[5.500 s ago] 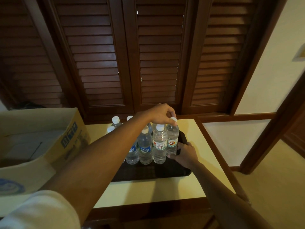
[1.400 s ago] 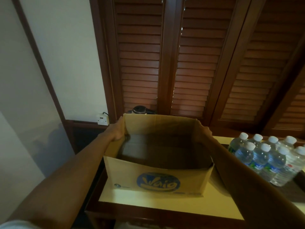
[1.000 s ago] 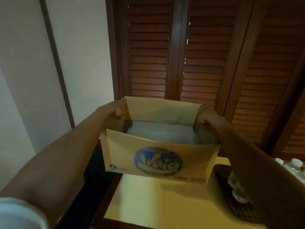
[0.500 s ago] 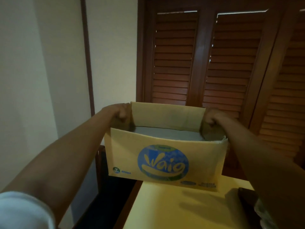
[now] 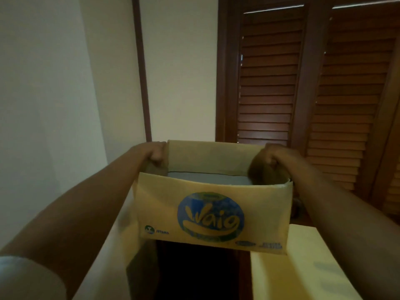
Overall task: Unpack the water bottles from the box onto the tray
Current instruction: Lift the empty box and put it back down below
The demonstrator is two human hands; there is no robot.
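The box [image 5: 213, 215] hung in the air at the middle of the view, its long axis running from 9 to 3 o'clock between the two hands. The left hand [image 5: 157, 153] gripped the short end wall at the box's 9 o'clock side, fingers curled over the rim; the right hand [image 5: 270, 156] gripped the end wall at 3 o'clock the same way. Both sat equally near, one per end. No bottles showed inside, only the grey floor of the box. The yellow table [image 5: 303, 267] lay at 5 o'clock, below and right of the box. Tray and bottles were out of view, so unpacking looked finished
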